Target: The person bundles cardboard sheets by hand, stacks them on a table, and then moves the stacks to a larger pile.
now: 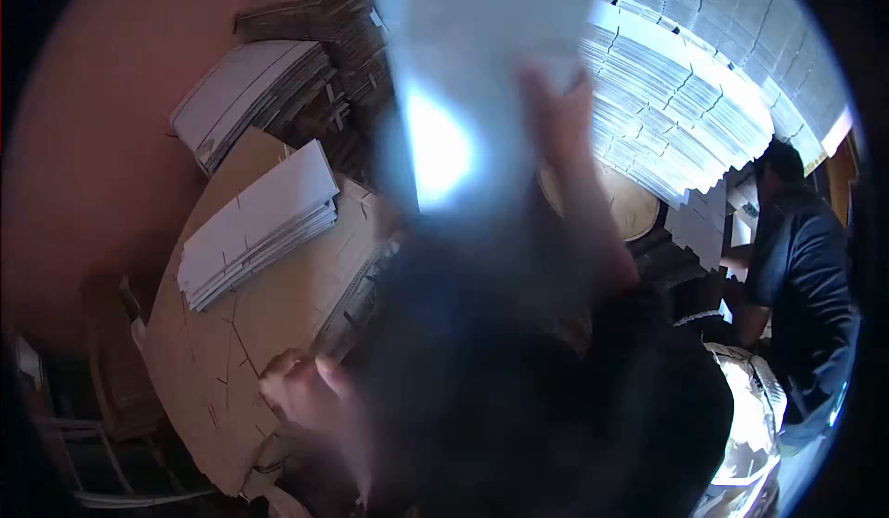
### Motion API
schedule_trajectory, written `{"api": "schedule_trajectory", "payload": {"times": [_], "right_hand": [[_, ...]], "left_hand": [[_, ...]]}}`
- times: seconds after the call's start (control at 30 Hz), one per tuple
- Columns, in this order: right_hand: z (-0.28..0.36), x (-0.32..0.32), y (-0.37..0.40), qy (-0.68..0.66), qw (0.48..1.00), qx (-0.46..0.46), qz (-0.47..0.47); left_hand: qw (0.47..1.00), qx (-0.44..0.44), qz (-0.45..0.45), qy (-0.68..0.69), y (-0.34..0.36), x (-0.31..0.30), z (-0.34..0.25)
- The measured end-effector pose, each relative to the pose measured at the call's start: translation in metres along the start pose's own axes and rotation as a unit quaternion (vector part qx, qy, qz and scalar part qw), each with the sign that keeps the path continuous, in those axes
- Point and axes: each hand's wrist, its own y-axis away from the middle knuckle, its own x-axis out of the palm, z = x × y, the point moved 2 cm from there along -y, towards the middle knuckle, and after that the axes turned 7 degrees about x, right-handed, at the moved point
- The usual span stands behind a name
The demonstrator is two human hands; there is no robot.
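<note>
Close to the camera, a large pale sheet (482, 18), likely cardboard, rises through the top middle, blurred and with a bright glare low on its left. My right hand (560, 120) grips its right edge, smeared by motion. Lower left, my left hand (310, 393) is over the near edge of the brown cardboard-covered table (199, 361). Its fingers are loosely curled with the thumb apart, and nothing shows between them. A stack of folded white cardboard pieces (259, 212) lies on the table beyond that hand. My dark clothing hides the lower middle.
More flat cardboard stacks (245, 92) stand behind the table. A tall bank of stacked white cardboard (667, 101) fills the upper right, near a round stool top (630, 203). A co-worker (801, 268) in dark clothing bends at the right, beside a white sack (745, 407).
</note>
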Motion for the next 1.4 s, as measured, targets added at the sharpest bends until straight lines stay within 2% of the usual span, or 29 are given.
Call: {"api": "schedule_trajectory", "payload": {"times": [0.03, 0.07, 0.1, 0.13, 0.17, 0.2, 0.27, 0.3, 0.37, 0.43, 0.47, 0.5, 0.53, 0.63, 0.7, 0.73, 0.77, 0.8, 0.83, 0.9, 0.97, 1.03, 1.1, 1.17, 1.23, 1.3, 1.33, 1.37, 1.4], "right_hand": [[0.023, -0.016, -0.02, -0.169, 0.985, -0.017, -0.002], [0.032, -0.028, -0.045, -0.292, 0.95, -0.065, -0.09], [0.026, -0.047, -0.08, -0.338, 0.931, -0.099, -0.092], [0.047, -0.057, -0.091, -0.393, 0.906, -0.13, -0.093], [0.039, -0.078, -0.118, -0.394, 0.898, -0.133, -0.145], [0.025, -0.101, -0.15, -0.412, 0.869, -0.091, -0.258], [0.034, -0.118, -0.167, -0.431, 0.804, 0.022, -0.408], [0.038, -0.124, -0.168, -0.432, 0.805, 0.015, -0.405], [0.038, -0.137, -0.167, -0.397, 0.72, 0.144, -0.55], [-0.076, -0.257, -0.349, -0.418, 0.812, -0.006, -0.406], [-0.048, -0.23, -0.317, -0.4, 0.825, 0.065, -0.394], [-0.045, -0.221, -0.304, -0.392, 0.844, 0.085, -0.356], [-0.048, -0.223, -0.305, -0.385, 0.863, 0.093, -0.312], [-0.057, -0.24, -0.321, -0.358, 0.908, 0.104, -0.191], [-0.068, -0.26, -0.329, -0.341, 0.926, 0.104, -0.126], [-0.074, -0.266, -0.327, -0.335, 0.933, 0.096, -0.096], [-0.062, -0.259, -0.297, -0.324, 0.922, 0.184, -0.103], [-0.055, -0.258, -0.269, -0.301, 0.941, 0.134, -0.082], [-0.051, -0.248, -0.245, -0.325, 0.929, 0.144, -0.101], [-0.036, -0.228, -0.204, -0.109, 0.951, 0.119, -0.264], [-0.023, -0.189, -0.169, -0.108, 0.976, 0.121, -0.147], [-0.035, -0.177, -0.169, 0.061, 0.986, 0.133, 0.086], [-0.051, -0.176, -0.17, 0.266, 0.944, 0.086, 0.176], [-0.065, -0.193, -0.195, 0.412, 0.894, -0.033, 0.174], [-0.102, -0.243, -0.255, 0.283, 0.951, -0.043, 0.119], [-0.111, -0.256, -0.284, 0.273, 0.96, 0.036, 0.046], [-0.115, -0.254, -0.288, 0.33, 0.944, 0.004, 0.008], [-0.111, -0.235, -0.277, 0.394, 0.917, -0.057, 0.005], [-0.133, -0.213, -0.275, 0.332, 0.933, -0.134, 0.04]], "left_hand": [[0.999, -0.028, 0.027, 0.0, 0.011, 0.009, 0.009], [0.997, -0.063, 0.03, 0.019, 0.017, 0.013, 0.014], [0.994, -0.098, 0.037, 0.037, 0.023, 0.016, 0.018], [0.994, -0.097, 0.04, 0.04, 0.028, 0.019, 0.024], [0.993, -0.096, 0.042, 0.061, 0.032, 0.022, 0.032], [0.991, -0.096, 0.044, 0.081, 0.036, 0.023, 0.038], [0.991, -0.095, 0.04, 0.088, 0.039, 0.027, 0.046], [0.991, -0.096, 0.036, 0.092, 0.04, 0.03, 0.049], [0.987, -0.1, 0.031, 0.121, 0.042, 0.034, 0.054], [0.983, -0.108, 0.027, 0.146, 0.046, 0.042, 0.059], [0.984, -0.094, 0.024, 0.151, 0.048, 0.044, 0.06], [0.984, -0.079, 0.022, 0.156, 0.052, 0.046, 0.063], [0.974, -0.12, 0.025, 0.19, 0.057, 0.05, 0.064], [0.974, -0.16, 0.049, 0.154, 0.114, 0.07, 0.089], [0.98, -0.153, 0.001, 0.13, 0.108, 0.055, 0.086], [0.969, -0.202, 0.01, 0.145, 0.127, 0.057, 0.095], [0.954, -0.252, 0.018, 0.16, 0.141, 0.059, 0.1], [0.953, -0.263, 0.012, 0.151, 0.147, 0.061, 0.106], [0.951, -0.272, 0.018, 0.145, 0.152, 0.06, 0.113], [0.946, -0.299, 0.02, 0.124, 0.146, 0.052, 0.111], [0.935, -0.308, 0.049, 0.169, 0.117, 0.037, 0.104], [0.94, -0.324, 0.031, 0.098, 0.159, 0.052, 0.127], [0.936, -0.329, 0.065, 0.111, 0.172, 0.054, 0.135], [0.935, -0.337, 0.055, 0.099, 0.187, 0.051, 0.142], [0.935, -0.34, 0.049, 0.087, 0.197, 0.045, 0.148], [0.937, -0.332, 0.053, 0.092, 0.202, 0.039, 0.151], [0.937, -0.334, 0.047, 0.088, 0.208, 0.037, 0.153], [0.936, -0.337, 0.085, 0.064, 0.214, 0.038, 0.154], [0.932, -0.34, 0.122, 0.041, 0.218, 0.04, 0.152]]}}
